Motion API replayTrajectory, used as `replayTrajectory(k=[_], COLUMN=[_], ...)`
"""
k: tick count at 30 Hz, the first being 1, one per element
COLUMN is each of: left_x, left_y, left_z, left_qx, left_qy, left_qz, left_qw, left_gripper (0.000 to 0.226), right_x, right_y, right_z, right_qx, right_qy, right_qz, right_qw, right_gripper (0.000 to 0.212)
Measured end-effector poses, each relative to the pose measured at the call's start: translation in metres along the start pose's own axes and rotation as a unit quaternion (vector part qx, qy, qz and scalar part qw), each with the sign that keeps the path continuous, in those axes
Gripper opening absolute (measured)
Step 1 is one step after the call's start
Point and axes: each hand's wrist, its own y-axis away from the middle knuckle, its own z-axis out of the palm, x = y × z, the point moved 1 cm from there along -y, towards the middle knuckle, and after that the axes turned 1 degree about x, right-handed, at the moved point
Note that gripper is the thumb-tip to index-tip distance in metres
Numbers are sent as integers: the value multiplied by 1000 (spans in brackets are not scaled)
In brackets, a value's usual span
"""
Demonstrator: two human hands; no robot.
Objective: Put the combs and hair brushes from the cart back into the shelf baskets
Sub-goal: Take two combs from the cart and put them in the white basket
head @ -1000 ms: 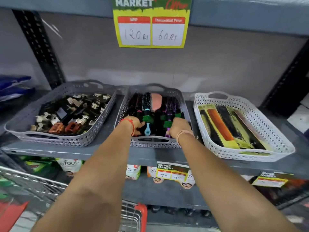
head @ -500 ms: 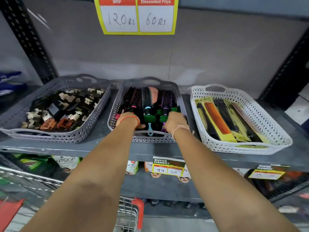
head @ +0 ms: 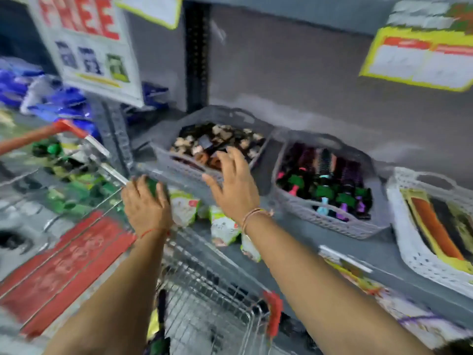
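The picture is motion-blurred. My left hand (head: 147, 203) hovers with nothing in it over the wire shopping cart (head: 210, 303), fingers extended. My right hand (head: 234, 185) is open with spread fingers, in front of the grey basket of hair clips (head: 163, 155). To the right, the middle grey basket (head: 320, 219) holds several round hair brushes (head: 325, 175) with green, pink and blue handles. The white basket (head: 419, 257) at far right holds packaged combs (head: 435, 226). A dark, blurred item (head: 161, 329) lies low in the cart.
The cart's red child-seat flap (head: 64, 265) sits at lower left, and a red corner cap (head: 273, 313) is near the shelf edge. Green-and-white packets (head: 222, 229) fill the shelf below. A "FREE" sign (head: 87, 47) hangs at upper left beside a dark shelf upright (head: 197, 60).
Both hands have come out of the middle brush basket and moved left and down toward the cart. The view has swung left, so the baskets now sit to the right.
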Motion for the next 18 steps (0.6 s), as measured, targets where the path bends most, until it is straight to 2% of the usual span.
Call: replayTrajectory(k=[3, 6, 9, 15, 18], left_x=[-78, -142, -190, -253, -276], left_y=[21, 50, 76, 126, 151], left_z=[-6, 5, 20, 34, 49], left_qx=[-125, -235, -319, -330, -312], left_qy=[-67, -165, -203, -236, -233], left_qz=[-76, -33, -86, -256, -329], left_qw=[987, 957, 922, 877, 861], left_gripper=[51, 52, 56, 58, 57], right_x=[-33, -35, -28, 0, 17], right_y=[21, 47, 70, 128, 162], right_z=[69, 134, 192, 284, 319], right_qx=[-156, -284, -386, -543, -592], right_qy=[15, 46, 49, 34, -10], right_qz=[-53, -90, -115, -99, -47], right_qw=[986, 953, 914, 833, 804], right_gripper=[57, 61, 62, 63, 66])
